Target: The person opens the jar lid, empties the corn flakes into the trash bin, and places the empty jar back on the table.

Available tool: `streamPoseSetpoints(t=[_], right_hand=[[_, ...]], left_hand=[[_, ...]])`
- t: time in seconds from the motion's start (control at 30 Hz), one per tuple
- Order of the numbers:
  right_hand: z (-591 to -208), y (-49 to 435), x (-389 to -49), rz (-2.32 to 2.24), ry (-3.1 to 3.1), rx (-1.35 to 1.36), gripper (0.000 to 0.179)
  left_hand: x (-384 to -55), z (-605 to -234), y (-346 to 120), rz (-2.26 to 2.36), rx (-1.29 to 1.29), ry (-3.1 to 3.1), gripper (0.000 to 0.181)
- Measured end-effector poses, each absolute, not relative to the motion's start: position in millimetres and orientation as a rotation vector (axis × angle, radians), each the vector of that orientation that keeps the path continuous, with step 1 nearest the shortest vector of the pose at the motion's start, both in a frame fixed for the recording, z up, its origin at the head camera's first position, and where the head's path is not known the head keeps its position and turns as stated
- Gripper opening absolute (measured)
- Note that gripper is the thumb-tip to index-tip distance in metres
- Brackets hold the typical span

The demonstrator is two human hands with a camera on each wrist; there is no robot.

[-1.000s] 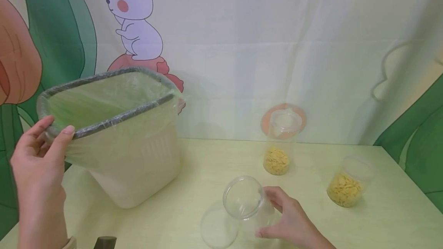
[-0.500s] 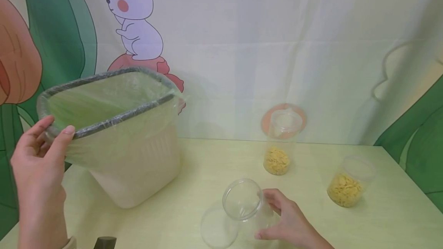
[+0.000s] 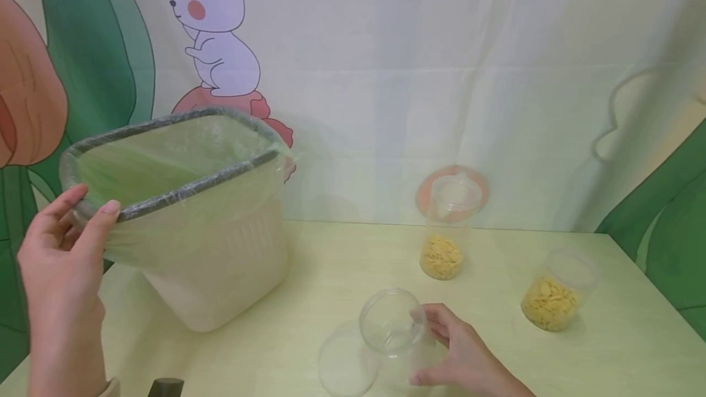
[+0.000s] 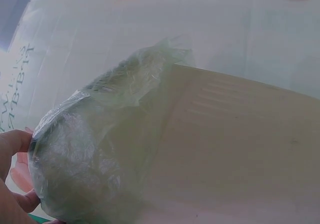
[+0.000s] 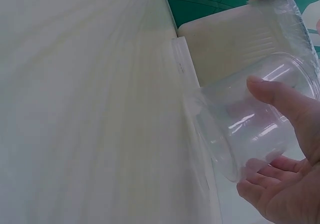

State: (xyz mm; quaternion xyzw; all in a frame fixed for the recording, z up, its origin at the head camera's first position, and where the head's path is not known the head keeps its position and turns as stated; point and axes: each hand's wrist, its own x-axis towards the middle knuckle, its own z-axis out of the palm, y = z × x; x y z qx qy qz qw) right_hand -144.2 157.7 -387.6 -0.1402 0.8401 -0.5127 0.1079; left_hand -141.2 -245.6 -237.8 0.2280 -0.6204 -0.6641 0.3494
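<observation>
At the left in the head view, my left hand (image 3: pixel 63 262) grips the dark rim of a pale trash can (image 3: pixel 220 268), thumb outside and fingers at the corner. A thin green bag (image 3: pixel 149 170) lines the can and folds over its rim. The can leans toward my left hand. My right hand (image 3: pixel 463 348) holds a clear plastic jar (image 5: pixel 245 119) from the side, its thumb and fingers round the wall. No contents show in this jar, and its mouth faces up. Beside it on the table lies a clear round lid (image 3: pixel 346 363).
A tall clear jar (image 3: pixel 441 256) partly filled with yellow flakes stands near the back of the table (image 3: pixel 342 250). Another jar of flakes (image 3: pixel 551 302) is at the right. A dark handle-like end (image 3: pixel 167 387) shows at the front edge. Behind hangs a printed curtain (image 3: pixel 353 90).
The clear jar and my right hand have shifted slightly down in the head view, the jar now nearer upright. My left hand and the trash can have stayed put.
</observation>
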Motion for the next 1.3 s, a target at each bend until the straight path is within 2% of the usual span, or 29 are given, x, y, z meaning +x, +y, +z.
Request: streamPoseSetpoints(t=[1.3], right_hand=[[-400, 174, -145, -1.511, 2.41, -0.492, 0.077]], left_hand=[[-140, -244, -240, -1.721, 0.559, -1.595, 0.047]])
